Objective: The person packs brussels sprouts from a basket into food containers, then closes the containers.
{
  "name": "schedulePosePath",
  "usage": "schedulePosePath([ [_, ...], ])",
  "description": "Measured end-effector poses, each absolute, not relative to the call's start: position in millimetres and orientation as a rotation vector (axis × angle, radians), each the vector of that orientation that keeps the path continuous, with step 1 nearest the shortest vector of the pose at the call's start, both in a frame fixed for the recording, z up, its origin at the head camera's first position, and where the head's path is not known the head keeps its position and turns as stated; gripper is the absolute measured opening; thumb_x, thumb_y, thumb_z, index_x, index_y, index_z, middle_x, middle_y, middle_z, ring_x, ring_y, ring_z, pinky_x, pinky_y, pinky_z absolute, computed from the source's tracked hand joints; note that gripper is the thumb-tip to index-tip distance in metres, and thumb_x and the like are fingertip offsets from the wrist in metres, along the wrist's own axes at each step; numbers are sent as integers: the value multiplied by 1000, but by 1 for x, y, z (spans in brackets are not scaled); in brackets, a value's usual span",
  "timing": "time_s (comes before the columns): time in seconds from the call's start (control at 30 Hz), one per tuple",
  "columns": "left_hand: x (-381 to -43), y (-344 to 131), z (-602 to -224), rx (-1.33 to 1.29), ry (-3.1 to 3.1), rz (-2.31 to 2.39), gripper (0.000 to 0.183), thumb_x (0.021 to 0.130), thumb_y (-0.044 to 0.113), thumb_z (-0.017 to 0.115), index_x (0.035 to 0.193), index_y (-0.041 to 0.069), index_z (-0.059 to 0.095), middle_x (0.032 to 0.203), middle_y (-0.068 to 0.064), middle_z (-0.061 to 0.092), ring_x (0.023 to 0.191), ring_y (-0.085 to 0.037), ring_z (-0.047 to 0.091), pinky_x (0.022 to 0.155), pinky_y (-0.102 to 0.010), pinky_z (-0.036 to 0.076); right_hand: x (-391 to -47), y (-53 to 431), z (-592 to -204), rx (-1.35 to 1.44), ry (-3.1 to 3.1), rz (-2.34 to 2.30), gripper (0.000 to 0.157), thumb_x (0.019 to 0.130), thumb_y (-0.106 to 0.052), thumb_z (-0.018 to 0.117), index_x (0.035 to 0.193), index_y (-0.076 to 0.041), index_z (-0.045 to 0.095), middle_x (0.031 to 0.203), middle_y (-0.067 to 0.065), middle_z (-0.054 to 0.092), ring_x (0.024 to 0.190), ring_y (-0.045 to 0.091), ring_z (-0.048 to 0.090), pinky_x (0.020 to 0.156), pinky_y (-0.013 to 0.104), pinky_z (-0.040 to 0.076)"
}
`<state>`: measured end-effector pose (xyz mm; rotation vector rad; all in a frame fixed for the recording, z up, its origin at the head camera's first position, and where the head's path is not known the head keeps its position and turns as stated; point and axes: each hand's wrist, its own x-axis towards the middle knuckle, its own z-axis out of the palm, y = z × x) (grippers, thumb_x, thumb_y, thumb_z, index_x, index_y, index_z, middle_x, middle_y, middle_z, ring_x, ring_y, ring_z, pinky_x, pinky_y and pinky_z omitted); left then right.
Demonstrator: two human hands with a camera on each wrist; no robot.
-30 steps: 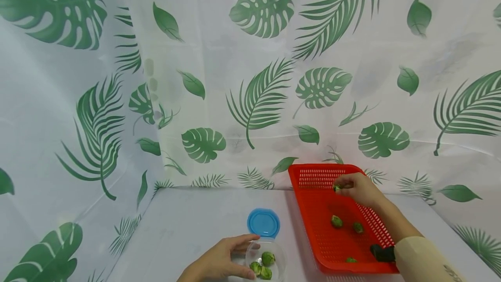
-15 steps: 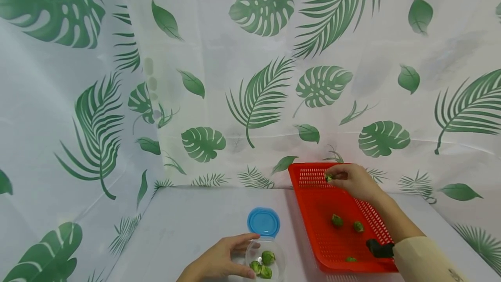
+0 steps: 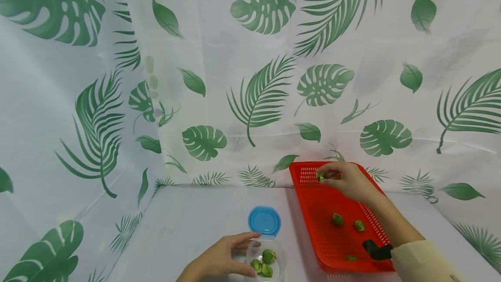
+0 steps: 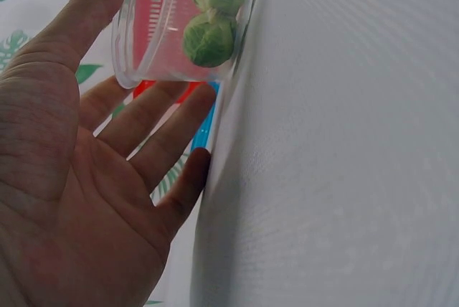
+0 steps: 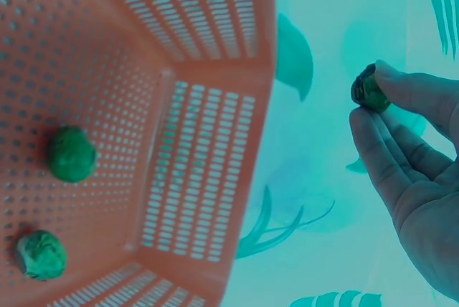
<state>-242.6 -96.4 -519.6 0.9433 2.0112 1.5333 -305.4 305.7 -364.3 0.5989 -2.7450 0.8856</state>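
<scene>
My right hand (image 3: 352, 182) pinches a Brussels sprout (image 5: 371, 88) between thumb and fingertips, above the far end of a red plastic basket (image 3: 317, 212). Several more lie in that basket, among them one Brussels sprout (image 3: 338, 219) near the middle and another (image 3: 359, 226) to its right. On the table, my left hand (image 3: 227, 256) rests against the side of a small clear plastic container (image 3: 279, 256), thumb and fingers spread about it and mostly straight. Inside the container sit 3 Brussels sprouts (image 4: 211, 38), one hidden in the left wrist view.
Behind the container lies its blue lid (image 3: 264, 220), folded back on the table. The white table (image 3: 188, 212) meets a leaf-printed cloth (image 3: 211, 99) at the back and left. A dark strap piece (image 3: 376, 250) shows at the right wrist, over the basket's edge.
My right hand has moved left and slightly up with the Brussels sprout, over the basket's far end. The left hand and the container have stayed in place.
</scene>
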Motion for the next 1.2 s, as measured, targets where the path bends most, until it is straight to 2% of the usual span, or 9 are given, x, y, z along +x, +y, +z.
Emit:
schedulePosePath([
  [0.2, -244, -96, -521, 925, 2021, 1521, 77, 90, 27, 84, 158, 24, 47, 146, -3, 64, 133, -14, 62, 108, -24, 48, -297, 293, -360, 612, -2732, 892, 29, 90, -10, 81, 119, -16, 77, 108, 1, 74, 96, 20, 65, 78, 22, 58],
  [0.5, -244, -96, -521, 943, 2016, 1529, 77, 90, 27, 84, 157, 23, 47, 146, -4, 65, 134, -16, 62, 109, -26, 48, -281, 275, -354, 686, -2693, 873, 33, 90, -12, 82, 120, -22, 77, 110, -4, 74, 95, 15, 67, 77, 23, 59],
  [0.77, -244, -96, -522, 933, 1994, 1542, 76, 90, 27, 84, 157, 24, 48, 146, -6, 65, 134, -17, 62, 107, -24, 49, -270, 266, -345, 720, -2657, 864, 34, 89, -9, 83, 119, -25, 77, 109, -8, 74, 94, 10, 68, 79, 23, 60],
  [0.93, -243, -96, -521, 912, 2000, 1540, 75, 89, 27, 85, 155, 29, 49, 145, -4, 65, 133, -16, 62, 107, -25, 50, -261, 260, -341, 746, -2632, 859, 37, 88, -7, 83, 120, -25, 76, 111, -9, 74, 95, 9, 69, 79, 24, 60],
  [1.2, -244, -96, -522, 913, 1995, 1540, 76, 91, 27, 84, 157, 24, 47, 146, -4, 65, 133, -12, 62, 106, -22, 49, -246, 248, -339, 814, -2569, 865, 40, 85, 0, 84, 118, -22, 77, 108, -8, 75, 91, 6, 70, 79, 23, 61],
])
